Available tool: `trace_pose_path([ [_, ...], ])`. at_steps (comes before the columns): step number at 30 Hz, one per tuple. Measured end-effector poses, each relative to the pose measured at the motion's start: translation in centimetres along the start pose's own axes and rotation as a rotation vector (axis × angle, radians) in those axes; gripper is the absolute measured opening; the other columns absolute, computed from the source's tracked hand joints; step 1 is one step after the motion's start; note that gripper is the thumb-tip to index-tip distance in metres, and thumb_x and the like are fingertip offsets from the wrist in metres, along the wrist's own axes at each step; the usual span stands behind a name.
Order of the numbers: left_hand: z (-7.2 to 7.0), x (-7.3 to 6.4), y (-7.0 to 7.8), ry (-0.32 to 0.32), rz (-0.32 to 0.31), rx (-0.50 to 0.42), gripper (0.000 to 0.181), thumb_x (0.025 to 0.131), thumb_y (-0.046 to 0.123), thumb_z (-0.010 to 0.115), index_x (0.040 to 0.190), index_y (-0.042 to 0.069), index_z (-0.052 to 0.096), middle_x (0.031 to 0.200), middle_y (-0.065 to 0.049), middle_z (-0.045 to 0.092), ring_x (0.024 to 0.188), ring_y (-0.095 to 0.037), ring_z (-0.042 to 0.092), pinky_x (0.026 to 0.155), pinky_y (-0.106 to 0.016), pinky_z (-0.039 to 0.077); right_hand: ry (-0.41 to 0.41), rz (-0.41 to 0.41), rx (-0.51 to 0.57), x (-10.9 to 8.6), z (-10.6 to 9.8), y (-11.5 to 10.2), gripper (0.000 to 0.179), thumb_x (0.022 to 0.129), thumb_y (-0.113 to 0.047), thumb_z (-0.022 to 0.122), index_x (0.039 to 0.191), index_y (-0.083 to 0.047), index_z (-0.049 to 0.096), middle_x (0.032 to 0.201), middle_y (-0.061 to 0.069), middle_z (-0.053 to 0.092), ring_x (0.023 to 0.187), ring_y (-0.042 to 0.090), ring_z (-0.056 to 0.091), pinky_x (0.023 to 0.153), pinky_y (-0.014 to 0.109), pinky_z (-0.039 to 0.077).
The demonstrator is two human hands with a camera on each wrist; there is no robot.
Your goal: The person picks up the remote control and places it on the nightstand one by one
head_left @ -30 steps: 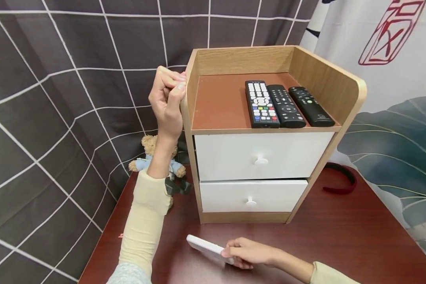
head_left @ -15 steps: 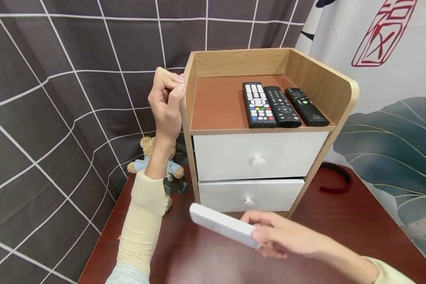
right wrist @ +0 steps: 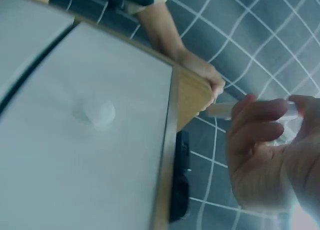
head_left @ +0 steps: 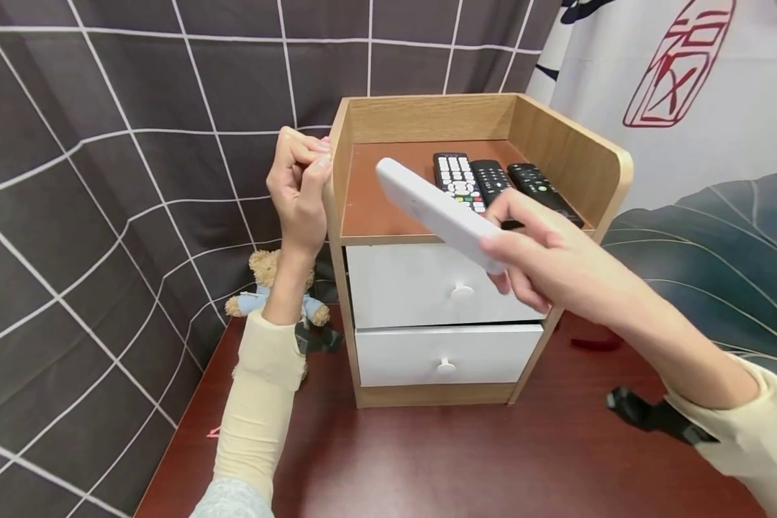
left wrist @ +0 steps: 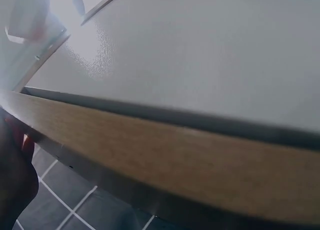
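Observation:
My right hand (head_left: 560, 259) holds a slim white remote control (head_left: 437, 208) by its near end, thumb on one side and fingers on the other. The remote is tilted in the air before the top shelf; its buttons are not visible. With curled fingers, my left hand (head_left: 301, 183) grips the left side panel (head_left: 339, 169) of a small wooden cabinet (head_left: 434, 396). On its open top shelf (head_left: 378, 191) lie a black remote with white buttons (head_left: 453, 176), a middle black remote (head_left: 490, 180) and a right black remote (head_left: 537, 187), partly hidden by the right hand and white remote.
Below the shelf are two white drawers, the upper drawer (head_left: 401, 288) and the lower drawer (head_left: 401, 360), each with a round knob. A teddy bear (head_left: 265, 270) sits behind the left arm. A dark red headband (head_left: 596, 344) lies right of the cabinet on the table (head_left: 440, 460).
My right hand has lifted the white remote from low over the table up to the shelf's height. The left hand keeps its grip on the side panel. The view has shifted slightly.

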State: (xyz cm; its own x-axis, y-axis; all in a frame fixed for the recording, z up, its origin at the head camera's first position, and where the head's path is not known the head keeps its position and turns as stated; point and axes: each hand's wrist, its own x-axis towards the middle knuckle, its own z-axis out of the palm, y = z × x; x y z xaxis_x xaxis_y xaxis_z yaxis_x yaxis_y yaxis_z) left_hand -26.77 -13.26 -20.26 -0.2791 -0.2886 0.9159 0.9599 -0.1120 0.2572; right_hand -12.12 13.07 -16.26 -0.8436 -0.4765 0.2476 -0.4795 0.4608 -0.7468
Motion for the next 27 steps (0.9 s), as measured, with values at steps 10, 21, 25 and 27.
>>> trace_pose_path([
  [10,0.2,-0.1,0.0,0.000,-0.013,-0.022,0.010,0.080,0.005,0.053,0.072,0.012,0.054,0.086,0.001,0.056,0.088,-0.016,0.058,0.101,-0.043,0.052,0.371,-0.180,-1.005,2.7,3.8,-2.5,0.046,0.085,-0.060,0.059,0.090,-0.015,0.052,0.051,0.001,0.045,0.047,0.022,0.044,0.038,0.034,0.029],
  [21,0.2,0.0,-0.1,-0.001,0.003,-0.010,0.012,0.079,0.005,0.053,0.069,-0.001,0.050,0.085,0.000,0.055,0.087,-0.017,0.058,0.100,-0.041,0.052,0.393,-0.259,-1.061,6.2,5.8,-1.6,0.058,0.089,-0.068,0.054,0.099,-0.011,0.055,0.048,0.000,0.045,0.043,0.023,0.045,0.037,0.035,0.031],
  [25,0.1,-0.1,-0.1,0.009,0.007,-0.009,0.012,0.079,0.005,0.053,0.069,0.000,0.051,0.084,0.000,0.056,0.087,-0.017,0.058,0.100,-0.044,0.052,0.359,-0.236,-1.067,7.5,6.3,-1.3,0.057,0.090,-0.066,0.055,0.101,-0.010,0.056,0.052,0.002,0.051,0.045,0.026,0.051,0.040,0.040,0.039],
  [27,0.1,-0.2,-0.1,0.012,0.005,-0.011,0.010,0.079,0.004,0.052,0.070,0.001,0.052,0.085,0.000,0.056,0.087,-0.017,0.058,0.101,-0.045,0.052,0.331,-0.216,-1.065,7.9,6.4,-1.1,0.055,0.091,-0.063,0.056,0.104,-0.010,0.056,0.056,0.004,0.056,0.048,0.028,0.054,0.042,0.041,0.041],
])
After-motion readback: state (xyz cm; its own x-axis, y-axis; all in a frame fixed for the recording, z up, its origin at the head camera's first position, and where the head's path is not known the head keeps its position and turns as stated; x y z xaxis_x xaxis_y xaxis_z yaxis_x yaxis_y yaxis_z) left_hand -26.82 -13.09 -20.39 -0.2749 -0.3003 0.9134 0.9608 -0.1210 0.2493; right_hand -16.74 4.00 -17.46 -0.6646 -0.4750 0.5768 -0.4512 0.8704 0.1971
